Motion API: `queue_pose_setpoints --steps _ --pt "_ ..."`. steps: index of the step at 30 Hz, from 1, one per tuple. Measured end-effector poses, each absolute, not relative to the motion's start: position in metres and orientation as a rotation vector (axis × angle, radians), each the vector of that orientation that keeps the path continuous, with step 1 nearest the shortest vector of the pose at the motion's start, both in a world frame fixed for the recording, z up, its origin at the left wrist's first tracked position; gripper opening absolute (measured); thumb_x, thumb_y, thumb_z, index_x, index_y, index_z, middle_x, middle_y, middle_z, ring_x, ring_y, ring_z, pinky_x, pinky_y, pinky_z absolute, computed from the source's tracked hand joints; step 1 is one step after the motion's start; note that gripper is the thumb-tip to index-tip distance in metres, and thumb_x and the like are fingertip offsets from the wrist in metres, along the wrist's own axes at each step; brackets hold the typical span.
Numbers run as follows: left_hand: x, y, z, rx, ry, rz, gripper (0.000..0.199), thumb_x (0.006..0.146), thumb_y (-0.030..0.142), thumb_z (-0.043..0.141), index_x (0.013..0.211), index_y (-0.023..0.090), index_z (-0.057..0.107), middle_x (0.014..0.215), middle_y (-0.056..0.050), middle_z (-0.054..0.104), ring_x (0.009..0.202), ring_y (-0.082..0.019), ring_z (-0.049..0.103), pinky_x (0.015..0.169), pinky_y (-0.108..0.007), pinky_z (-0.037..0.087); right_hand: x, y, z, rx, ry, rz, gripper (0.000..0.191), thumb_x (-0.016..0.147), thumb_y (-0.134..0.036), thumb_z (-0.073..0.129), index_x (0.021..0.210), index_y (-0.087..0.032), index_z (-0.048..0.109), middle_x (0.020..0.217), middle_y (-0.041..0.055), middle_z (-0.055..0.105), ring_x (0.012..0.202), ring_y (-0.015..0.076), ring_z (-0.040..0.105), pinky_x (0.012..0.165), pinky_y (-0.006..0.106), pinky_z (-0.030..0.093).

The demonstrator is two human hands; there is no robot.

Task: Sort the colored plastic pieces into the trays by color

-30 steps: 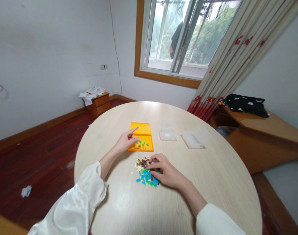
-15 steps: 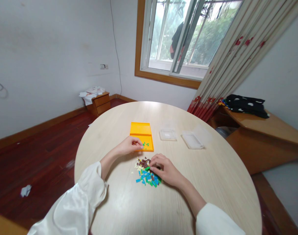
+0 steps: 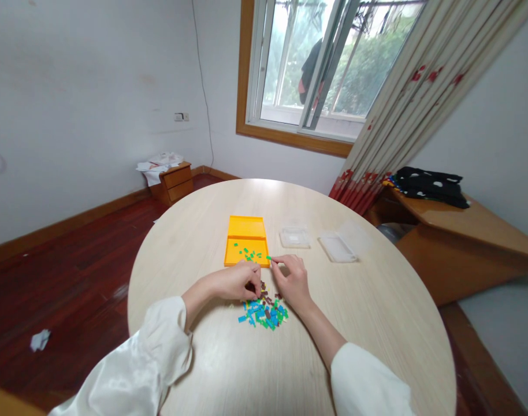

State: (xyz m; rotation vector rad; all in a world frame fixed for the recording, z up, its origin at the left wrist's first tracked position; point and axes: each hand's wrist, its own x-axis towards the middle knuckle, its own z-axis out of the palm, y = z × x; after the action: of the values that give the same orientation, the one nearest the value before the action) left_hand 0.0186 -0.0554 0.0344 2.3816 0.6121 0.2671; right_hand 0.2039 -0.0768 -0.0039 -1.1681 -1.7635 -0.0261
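A pile of small blue, green, brown and cream bricks (image 3: 264, 315) lies on the round table. My left hand (image 3: 242, 281) is over the pile's back left part, its fingers pinched at the bricks; what is between the fingertips is hidden. Behind it lies an open yellow case (image 3: 247, 227), with several green pieces (image 3: 245, 250) in its near half. My right hand (image 3: 292, 278) pinches a green brick (image 3: 268, 258) at the case's right near corner.
Two clear plastic boxes (image 3: 295, 237) (image 3: 338, 248) lie on the table (image 3: 229, 370) to the right of the case. A wooden desk with dark folded cloth (image 3: 431, 186) stands at the right. A small cabinet (image 3: 178, 184) is at the back left.
My left hand has moved from the yellow case down to the pile. My right hand has gone from the pile up to the case's edge with a green brick.
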Motion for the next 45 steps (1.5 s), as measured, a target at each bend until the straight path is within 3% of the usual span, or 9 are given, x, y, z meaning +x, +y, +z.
queue_pose_setpoints --steps 6,13,23,27,33,38,45 --pt "0.02 -0.057 0.032 2.432 0.636 0.229 0.009 0.072 0.011 0.064 0.073 0.017 0.072 0.081 -0.004 0.058 0.078 -0.015 0.053 0.075 -0.024 0.039 0.196 -0.064 -0.006 -1.226 -1.818 -0.136 0.009 0.083 -0.016 0.057 0.08 -0.019 0.064 0.077 0.0023 0.069 0.077 0.0201 0.058 0.073 0.035 0.036" --pt "0.019 -0.056 0.029 2.451 0.63 0.207 0.013 0.071 0.009 0.063 0.076 0.017 0.073 0.079 -0.003 0.058 0.076 -0.013 0.054 0.071 -0.022 0.041 0.196 -0.058 -0.013 -1.265 -1.877 0.068 0.026 0.083 -0.013 0.053 0.108 -0.017 0.062 0.09 0.0068 0.068 0.085 0.0216 0.058 0.076 0.035 0.041" --pt "0.016 -0.053 0.029 2.38 0.599 0.224 0.012 0.068 0.006 0.062 0.069 0.016 0.07 0.074 -0.001 0.057 0.069 -0.01 0.053 0.065 -0.018 0.042 0.204 -0.074 -0.004 -1.165 -1.788 0.383 0.018 0.083 -0.018 0.049 0.09 -0.017 0.066 0.077 0.0053 0.062 0.073 0.0167 0.055 0.069 0.03 0.045" --pt "0.017 -0.053 0.031 2.404 0.6 0.227 0.016 0.065 0.002 0.057 0.062 0.015 0.066 0.068 0.0 0.057 0.067 -0.011 0.052 0.064 -0.019 0.042 0.225 -0.09 0.01 -1.173 -1.806 0.84 0.011 0.076 -0.023 0.059 0.077 -0.015 0.066 0.071 0.0022 0.059 0.064 0.0127 0.052 0.061 0.026 0.042" --pt "0.019 -0.056 0.034 2.45 0.663 0.186 0.01 0.066 0.008 0.061 0.066 0.015 0.067 0.068 0.0 0.058 0.067 -0.011 0.053 0.065 -0.02 0.042 0.258 -0.107 0.029 -1.217 -1.902 1.464 0.023 0.063 -0.033 0.074 0.071 -0.012 0.068 0.06 -0.0017 0.054 0.056 0.0088 0.043 0.054 0.023 0.033" --pt "0.02 -0.057 0.036 2.514 0.69 0.144 0.007 0.065 0.011 0.065 0.068 0.016 0.068 0.072 -0.001 0.059 0.071 -0.013 0.054 0.07 -0.023 0.042 0.258 -0.108 0.034 -1.296 -2.005 1.482 0.024 0.056 -0.03 0.077 0.071 -0.013 0.07 0.062 -0.0035 0.049 0.057 0.0086 0.039 0.053 0.022 0.029" --pt "0.02 -0.057 0.035 2.437 0.671 0.182 0.011 0.064 0.006 0.06 0.065 0.016 0.066 0.068 0.0 0.059 0.065 -0.011 0.052 0.062 -0.02 0.04 0.253 -0.11 0.033 -1.395 -2.133 1.349 0.019 0.055 -0.019 0.074 0.072 -0.015 0.068 0.065 -0.0046 0.048 0.061 0.0096 0.04 0.055 0.021 0.031"
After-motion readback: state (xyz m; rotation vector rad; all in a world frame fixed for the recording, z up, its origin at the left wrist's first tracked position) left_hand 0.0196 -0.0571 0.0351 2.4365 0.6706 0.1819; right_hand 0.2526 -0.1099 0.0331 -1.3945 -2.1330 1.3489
